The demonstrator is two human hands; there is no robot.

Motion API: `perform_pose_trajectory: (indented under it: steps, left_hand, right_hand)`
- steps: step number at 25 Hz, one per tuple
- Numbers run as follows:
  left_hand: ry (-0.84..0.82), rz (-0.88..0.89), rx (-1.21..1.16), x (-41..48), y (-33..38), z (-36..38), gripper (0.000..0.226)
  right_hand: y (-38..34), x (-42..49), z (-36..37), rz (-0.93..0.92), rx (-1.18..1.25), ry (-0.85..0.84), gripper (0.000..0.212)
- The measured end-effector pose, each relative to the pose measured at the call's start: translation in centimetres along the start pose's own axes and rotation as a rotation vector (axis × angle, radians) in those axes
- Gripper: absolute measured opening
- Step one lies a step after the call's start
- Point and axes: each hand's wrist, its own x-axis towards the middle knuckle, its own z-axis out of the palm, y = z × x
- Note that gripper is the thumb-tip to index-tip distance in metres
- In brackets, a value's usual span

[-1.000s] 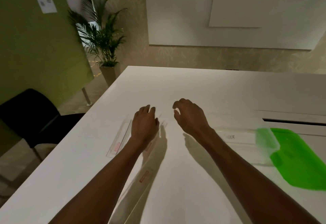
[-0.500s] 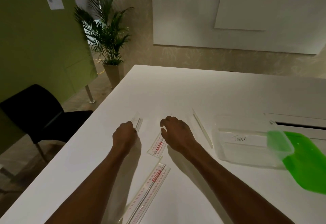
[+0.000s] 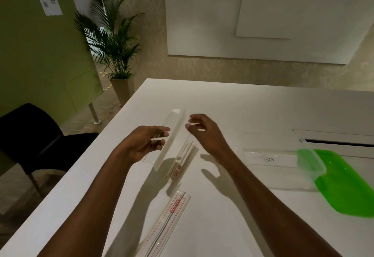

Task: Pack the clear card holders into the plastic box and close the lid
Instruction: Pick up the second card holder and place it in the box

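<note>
My left hand (image 3: 144,145) grips a long clear card holder (image 3: 172,135), tilted up above the white table (image 3: 232,111). My right hand (image 3: 204,133) hovers just to its right with fingers curled. A second clear holder with a red label (image 3: 180,163) hangs under it, off the table, seemingly held by that hand. A third red-labelled holder (image 3: 172,216) lies flat near the front edge. To the right stands the clear plastic box (image 3: 269,158) marked "TIGER", with its green lid (image 3: 344,184) lying open at its right side.
A dark cable slot (image 3: 334,142) is cut into the table behind the box. Off the table's left edge are a black chair (image 3: 30,135), a green partition (image 3: 40,64) and a potted palm (image 3: 115,54).
Both hands have risen off the table. The left one has lifted a clear holder, and the red-labelled holder under the right hand has come up too.
</note>
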Motion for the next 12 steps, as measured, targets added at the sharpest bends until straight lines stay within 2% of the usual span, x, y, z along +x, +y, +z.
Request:
perform_pose_trajectory:
  steps: [2,5,9,12]
  left_hand:
    - [-0.157,-0.125,-0.131,-0.7,0.3,0.8,0.02]
    - [-0.35,-0.298,-0.228,-1.4,0.1,1.7,0.044]
    - [-0.524,-0.452,-0.24,-1.6,-0.4,3.1,0.046]
    - [-0.568,-0.444,-0.223,-1.9,-0.2,3.8,0.047]
  right_hand:
    - [-0.4,0.9,-1.7,0.09,0.193,-0.096,0.062]
    - [-0.2,1.4,-3.1,0.132,0.337,-0.156,0.08]
    - [0.0,1.0,-3.5,0.157,0.638,-0.26,0.064]
    - [-0.7,0.2,-3.7,0.124,0.71,-0.203,0.05]
